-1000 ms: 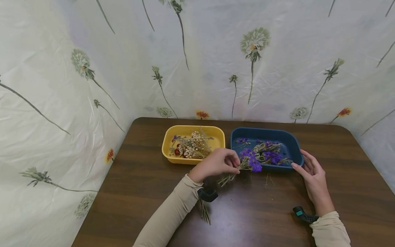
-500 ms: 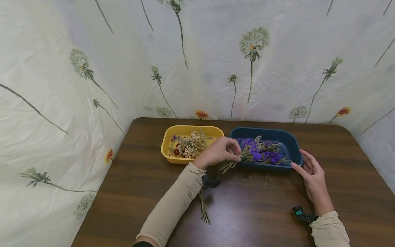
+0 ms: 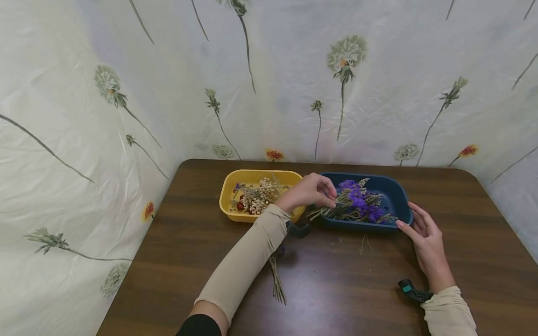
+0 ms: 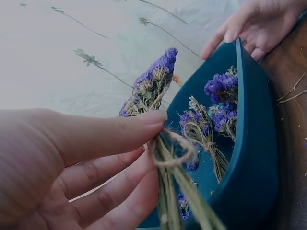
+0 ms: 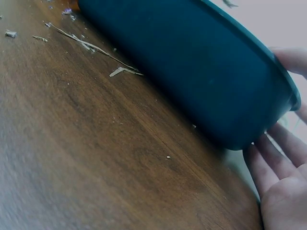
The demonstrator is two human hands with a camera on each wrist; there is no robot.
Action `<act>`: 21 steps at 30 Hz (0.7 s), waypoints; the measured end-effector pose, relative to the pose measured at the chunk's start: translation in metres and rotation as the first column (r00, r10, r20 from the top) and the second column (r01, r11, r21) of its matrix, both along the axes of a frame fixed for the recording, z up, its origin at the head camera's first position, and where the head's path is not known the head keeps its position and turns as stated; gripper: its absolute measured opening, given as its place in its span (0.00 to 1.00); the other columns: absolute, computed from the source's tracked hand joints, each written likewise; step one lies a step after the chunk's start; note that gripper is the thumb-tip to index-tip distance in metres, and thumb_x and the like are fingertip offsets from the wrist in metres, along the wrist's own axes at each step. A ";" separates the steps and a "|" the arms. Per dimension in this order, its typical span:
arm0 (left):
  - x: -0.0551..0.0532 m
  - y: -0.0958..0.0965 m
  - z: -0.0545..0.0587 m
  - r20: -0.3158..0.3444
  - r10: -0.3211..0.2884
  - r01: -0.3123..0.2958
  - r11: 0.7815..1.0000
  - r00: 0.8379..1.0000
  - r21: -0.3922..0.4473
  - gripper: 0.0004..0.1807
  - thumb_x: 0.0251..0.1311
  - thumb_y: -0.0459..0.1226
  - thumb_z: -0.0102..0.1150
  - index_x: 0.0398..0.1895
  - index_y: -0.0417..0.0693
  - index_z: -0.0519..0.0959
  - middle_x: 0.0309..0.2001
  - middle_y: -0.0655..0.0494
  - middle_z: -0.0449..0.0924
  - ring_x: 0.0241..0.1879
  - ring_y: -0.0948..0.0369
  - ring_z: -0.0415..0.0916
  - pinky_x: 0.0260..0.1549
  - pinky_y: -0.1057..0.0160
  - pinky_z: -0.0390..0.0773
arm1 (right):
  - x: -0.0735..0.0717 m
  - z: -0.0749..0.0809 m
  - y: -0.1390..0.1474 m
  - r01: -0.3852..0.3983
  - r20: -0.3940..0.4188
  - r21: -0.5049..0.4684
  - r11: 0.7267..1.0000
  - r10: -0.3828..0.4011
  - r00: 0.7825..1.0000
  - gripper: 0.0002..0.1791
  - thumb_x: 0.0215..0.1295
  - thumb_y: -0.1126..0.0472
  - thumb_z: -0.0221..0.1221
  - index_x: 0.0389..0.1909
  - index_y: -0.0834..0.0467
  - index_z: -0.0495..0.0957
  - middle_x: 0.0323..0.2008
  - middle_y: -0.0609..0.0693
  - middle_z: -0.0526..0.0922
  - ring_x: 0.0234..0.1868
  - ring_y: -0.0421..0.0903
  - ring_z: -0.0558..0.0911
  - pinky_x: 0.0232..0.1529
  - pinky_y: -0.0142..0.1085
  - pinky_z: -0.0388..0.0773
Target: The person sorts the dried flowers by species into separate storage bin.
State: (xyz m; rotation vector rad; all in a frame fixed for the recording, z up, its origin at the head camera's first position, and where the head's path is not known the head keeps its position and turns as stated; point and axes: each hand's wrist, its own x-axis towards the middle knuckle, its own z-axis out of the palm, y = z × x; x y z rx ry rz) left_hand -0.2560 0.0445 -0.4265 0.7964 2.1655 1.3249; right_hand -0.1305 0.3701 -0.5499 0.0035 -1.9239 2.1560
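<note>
My left hand (image 3: 308,192) pinches a bunch of dried purple flowers (image 4: 149,86) between thumb and fingers, where a twine bow (image 4: 175,151) ties its stems. This bunch is over the left part of a blue tray (image 3: 397,200); its stems point toward the left front. Inside the tray lie more tied purple bunches (image 4: 204,139). At the tray's right end, my right hand (image 3: 428,240) holds the corner, thumb at the rim and fingers against the outer wall (image 5: 280,148).
A yellow tray (image 3: 227,205) with cream and red dried flowers (image 3: 258,198) stands left of the blue one. Another tied bunch's stems (image 3: 276,280) lie on the brown table (image 3: 336,289), partly under my left forearm. Loose stem bits (image 5: 91,45) lie before the blue tray.
My left hand has moved away from me and slightly right, carrying the purple bunch from the blue tray's front edge to over its inside. My right hand has stayed at the tray's corner.
</note>
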 end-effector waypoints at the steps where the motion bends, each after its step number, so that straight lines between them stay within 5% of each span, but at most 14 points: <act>1: -0.001 0.002 0.001 -0.001 -0.001 0.001 1.000 1.000 -0.007 0.07 0.59 0.31 0.74 0.37 0.42 0.85 0.34 0.54 0.88 0.28 0.65 0.80 0.39 0.50 0.87 | 0.000 0.000 0.000 0.000 0.001 0.001 1.000 0.000 1.000 0.36 0.72 0.73 0.59 0.78 0.57 0.62 0.70 0.46 0.73 0.65 0.31 0.75 0.56 0.16 0.75; 6: -0.005 0.017 0.002 0.002 -0.032 0.032 0.999 0.999 -0.023 0.08 0.56 0.30 0.75 0.37 0.39 0.85 0.34 0.52 0.88 0.30 0.67 0.82 0.30 0.67 0.83 | 0.000 0.000 -0.001 0.008 -0.002 -0.002 1.000 -0.008 1.000 0.36 0.71 0.73 0.59 0.78 0.58 0.62 0.69 0.47 0.73 0.64 0.32 0.76 0.56 0.16 0.76; 11: -0.009 0.031 -0.005 0.016 -0.093 0.093 0.995 0.996 -0.040 0.08 0.58 0.29 0.73 0.39 0.39 0.84 0.36 0.49 0.88 0.30 0.66 0.81 0.33 0.62 0.84 | 0.000 0.001 -0.001 0.007 -0.003 -0.010 1.000 -0.007 1.000 0.36 0.71 0.74 0.59 0.78 0.58 0.62 0.69 0.47 0.73 0.64 0.33 0.76 0.55 0.17 0.76; 21: -0.012 0.054 -0.013 0.029 -0.118 0.121 0.988 0.993 -0.097 0.08 0.58 0.29 0.73 0.39 0.38 0.84 0.34 0.53 0.88 0.30 0.65 0.81 0.40 0.55 0.86 | 0.000 0.000 0.000 0.002 -0.003 -0.006 1.000 -0.002 1.000 0.36 0.71 0.74 0.59 0.78 0.58 0.62 0.69 0.46 0.73 0.65 0.32 0.76 0.56 0.16 0.75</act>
